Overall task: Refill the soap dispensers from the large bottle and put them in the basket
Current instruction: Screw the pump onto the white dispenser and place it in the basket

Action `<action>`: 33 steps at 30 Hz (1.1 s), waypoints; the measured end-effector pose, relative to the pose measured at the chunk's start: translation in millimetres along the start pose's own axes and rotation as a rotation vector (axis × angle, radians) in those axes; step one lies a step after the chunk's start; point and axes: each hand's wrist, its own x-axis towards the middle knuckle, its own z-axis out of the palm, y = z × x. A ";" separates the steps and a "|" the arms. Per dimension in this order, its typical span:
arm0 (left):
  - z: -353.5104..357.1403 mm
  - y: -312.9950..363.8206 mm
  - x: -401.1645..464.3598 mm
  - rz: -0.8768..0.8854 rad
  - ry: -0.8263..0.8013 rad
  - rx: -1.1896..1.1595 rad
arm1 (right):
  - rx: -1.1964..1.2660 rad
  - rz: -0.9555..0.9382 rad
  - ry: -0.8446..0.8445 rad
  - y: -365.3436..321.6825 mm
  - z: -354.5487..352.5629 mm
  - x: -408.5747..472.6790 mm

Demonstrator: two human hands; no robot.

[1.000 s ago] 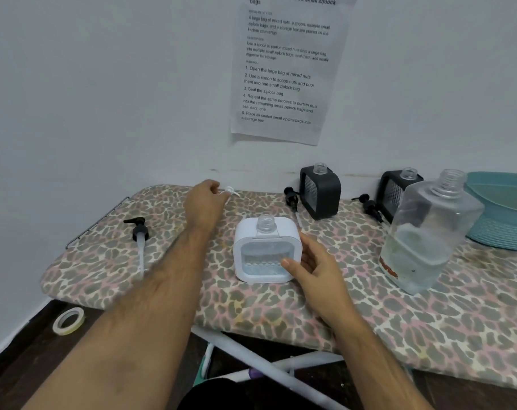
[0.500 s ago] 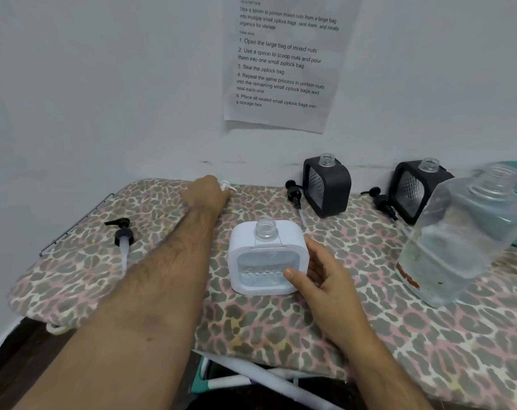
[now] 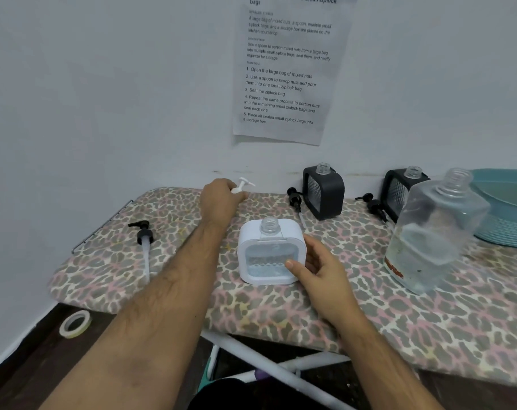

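Head view: white dispenser (image 3: 270, 252) stands upright near the front edge of the bench (image 3: 429, 327), neck open, with liquid low behind its ribbed window. Right hand (image 3: 322, 269) cups its right side, thumb on the front face, fingers curled round the back. Behind and left of the dispenser, left hand (image 3: 220, 199) grips a white pump (image 3: 243, 184), fingers clamped on its collar, the nozzle poking out past them.

Right of the dispenser stands the big bottle (image 3: 431, 232), uncapped, part full. Behind the dispenser to the right are two black dispensers (image 3: 324, 192) (image 3: 399, 189), necks open, each with a black pump (image 3: 294, 199) (image 3: 373, 205) lying beside it. Farther right is the teal basket (image 3: 505, 208). Another black pump (image 3: 143, 235) lies well left of the dispenser.

Likely handling: the dispenser is stiff, smooth plastic, light with so little in it, so it could skid on the cloth; hold it by its flat sides. The pump is light, with a bendy tube; take it by the collar to thread it. The bottle looks heavier and sloshy, best held around its body.
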 end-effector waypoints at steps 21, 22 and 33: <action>-107.3 83.6 -81.8 0.156 0.107 -1.013 | -0.040 -0.006 0.025 -5.9 -0.8 -3.9; -105.4 84.5 -84.2 0.155 0.106 -1.011 | -0.044 -0.007 0.027 -5.8 -0.7 -3.7; -72.3 70.7 -104.7 0.098 0.025 -0.957 | -0.015 -0.003 0.032 -1.9 0.9 -0.6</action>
